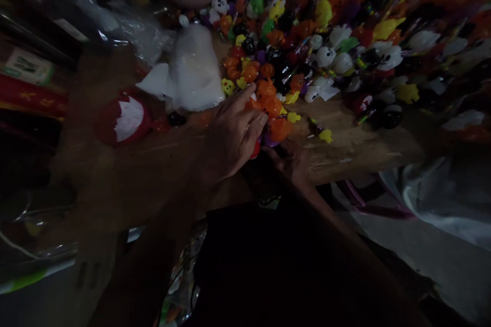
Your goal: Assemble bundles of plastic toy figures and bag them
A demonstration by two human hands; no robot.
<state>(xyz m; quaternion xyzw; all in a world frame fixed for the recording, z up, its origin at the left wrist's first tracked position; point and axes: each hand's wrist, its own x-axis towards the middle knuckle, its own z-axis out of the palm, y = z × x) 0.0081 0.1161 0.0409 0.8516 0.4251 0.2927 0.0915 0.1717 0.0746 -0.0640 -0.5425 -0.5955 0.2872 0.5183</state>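
Note:
My left hand (232, 135) lies stretched out, palm down, along the left side of a cluster of small orange pumpkin-like toys (272, 104). Its thumb and fingers are apart and rest against the cluster. A bit of a red piece (255, 149) shows under the thumb. My right hand (294, 161) is low at the front edge of the wooden table, beside a purple piece (270, 139). Its fingers are dark and partly hidden, so whether they grip anything cannot be seen. Small yellow pieces (293, 116) lie just right of the cluster.
A big heap of small colourful figures (326, 36) covers the back and right of the wooden table (345, 156). A clear bag of white pieces (197, 71) stands behind my left hand. Farther left lies a red round object with a white jagged patch (128, 118).

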